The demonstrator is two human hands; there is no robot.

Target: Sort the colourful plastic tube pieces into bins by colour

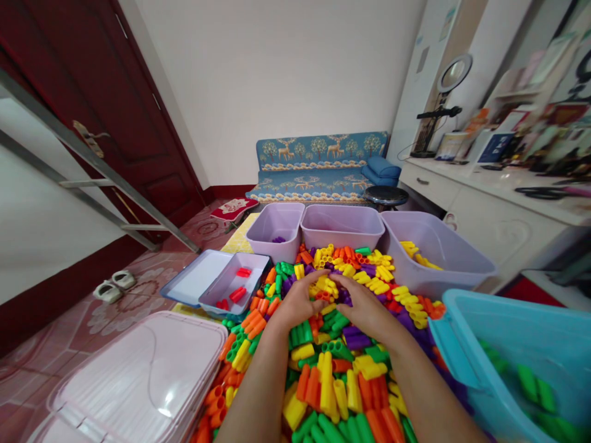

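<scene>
Yellow tubes (325,287) are lying between your left hand (298,303) and right hand (364,309), whose fingers are curving, parted from the thumbs, amid the multicoloured pile (325,384); lilac bins (341,239) are lining the bench's (241,236) far edge.

Short hollow tubes (327,384) in orange, yellow, green, purple and red lie heaped from the frame's centre to its bottom edge, pointing various ways, many side by side in rows. A yellow cluster (325,286) sits near the centre, open ends showing.
</scene>
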